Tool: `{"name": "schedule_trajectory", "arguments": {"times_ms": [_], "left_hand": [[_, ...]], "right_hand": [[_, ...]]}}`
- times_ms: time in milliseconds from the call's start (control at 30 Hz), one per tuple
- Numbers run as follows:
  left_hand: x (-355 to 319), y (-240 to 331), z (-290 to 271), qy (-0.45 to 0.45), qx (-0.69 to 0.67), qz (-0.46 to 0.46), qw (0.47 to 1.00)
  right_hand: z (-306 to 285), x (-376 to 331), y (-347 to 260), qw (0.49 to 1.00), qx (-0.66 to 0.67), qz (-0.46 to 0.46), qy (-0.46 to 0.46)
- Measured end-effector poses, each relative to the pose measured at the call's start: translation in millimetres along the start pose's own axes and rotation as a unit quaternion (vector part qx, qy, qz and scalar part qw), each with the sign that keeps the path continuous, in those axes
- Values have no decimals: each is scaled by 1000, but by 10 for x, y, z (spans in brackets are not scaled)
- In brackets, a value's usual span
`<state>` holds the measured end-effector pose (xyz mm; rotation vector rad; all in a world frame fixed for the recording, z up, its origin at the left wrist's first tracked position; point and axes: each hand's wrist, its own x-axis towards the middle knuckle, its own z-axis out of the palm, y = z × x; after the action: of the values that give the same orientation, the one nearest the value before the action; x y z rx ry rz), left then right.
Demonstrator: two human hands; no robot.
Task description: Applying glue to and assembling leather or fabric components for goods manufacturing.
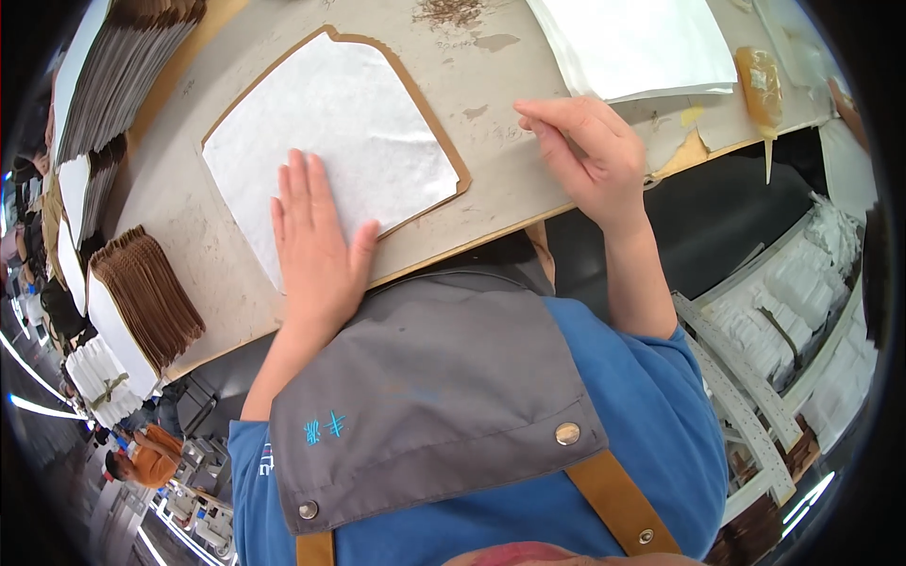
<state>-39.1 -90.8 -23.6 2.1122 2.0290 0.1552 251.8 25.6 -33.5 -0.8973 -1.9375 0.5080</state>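
A white sheet [326, 113] of soft, fabric-like material lies on a slightly larger brown panel [451, 156], whose edge shows along the top and right. My left hand [316, 236] rests flat on the lower part of the sheet, fingers stretched out. To the right of the panel, my right hand [595, 156] hovers by the table's front edge, with thumb and forefinger brought together and the other fingers curled. Whatever it pinches, if anything, is too small to make out. Just beyond it is a stack of white sheets [642, 47].
Brown and white panels stand in stacks [118, 75] along the left, with a smaller brown stack [151, 292] nearer. A bag of amber glue [760, 90] points its nozzle over the worn table [406, 250] edge. White bundles [793, 292] fill a rack at right. Someone in orange [156, 457] is far off.
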Motion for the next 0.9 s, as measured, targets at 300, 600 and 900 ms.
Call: {"name": "schedule_trajectory", "arguments": {"times_ms": [300,600,900], "left_hand": [[44,598,64,-24,-26,140,989],[265,648,15,-34,-53,187,980],[364,737,154,14,-5,100,995]], "right_hand": [[18,-35,0,999,31,29,10],[-14,-59,0,997,52,48,16],[-8,-43,30,992,100,75,14]]}}
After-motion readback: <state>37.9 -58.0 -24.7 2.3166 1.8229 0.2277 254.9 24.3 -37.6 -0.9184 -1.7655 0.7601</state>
